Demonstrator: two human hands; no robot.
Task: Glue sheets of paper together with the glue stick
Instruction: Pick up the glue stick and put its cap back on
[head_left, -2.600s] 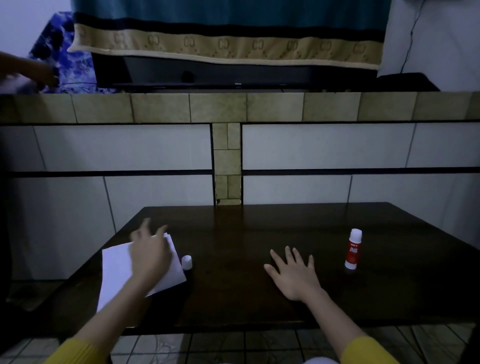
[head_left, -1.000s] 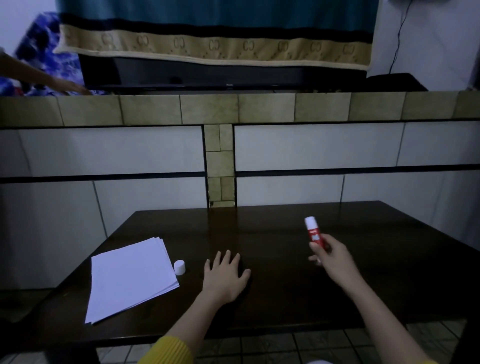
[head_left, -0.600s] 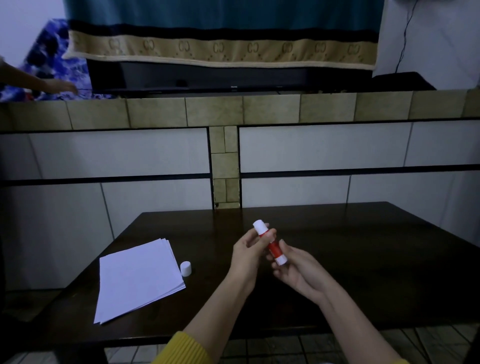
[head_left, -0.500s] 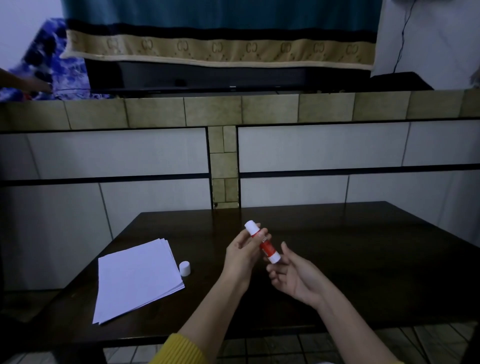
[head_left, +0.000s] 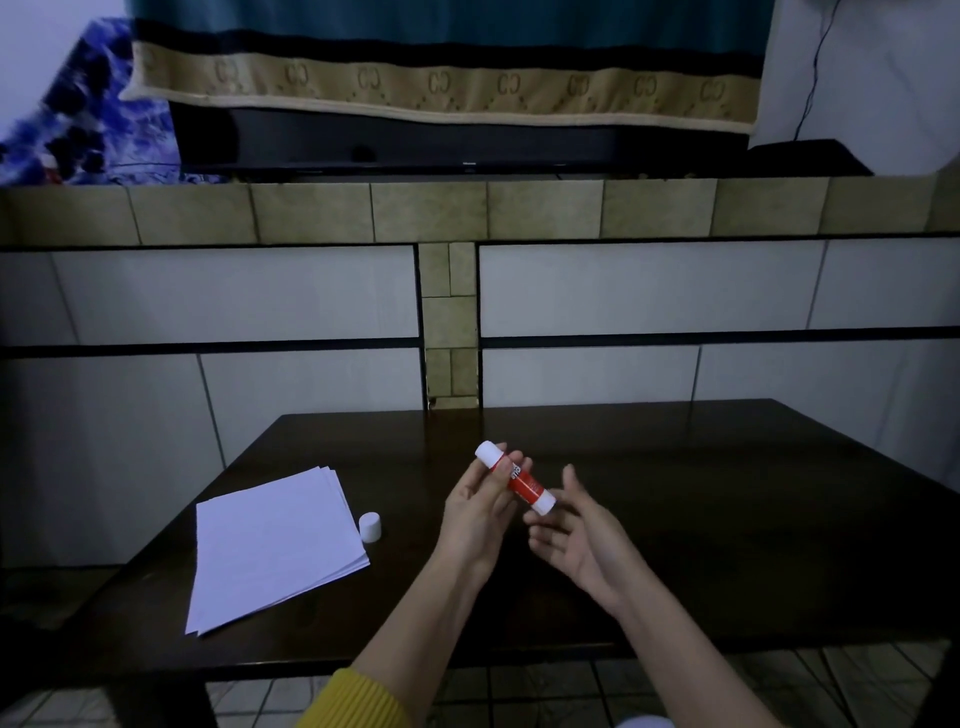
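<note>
A red glue stick (head_left: 519, 481) with white ends is held tilted above the table's middle, its cap end pointing up and left. My left hand (head_left: 480, 512) grips it around the red body. My right hand (head_left: 574, 538) is spread beside the stick's lower end, fingertips near it, apparently not gripping it. A stack of white paper sheets (head_left: 270, 545) lies flat on the left part of the dark wooden table (head_left: 727, 519).
A small white cap (head_left: 370, 527) stands on the table just right of the paper stack. Behind the table rises a white and tan tiled wall (head_left: 649, 291) with a ledge. The table's front edge runs near my forearms, tiled floor below.
My right hand picked up the glue stick from the table's right and brought it to the middle. My left hand left the paper, took hold of the stick, and my right hand let go.
</note>
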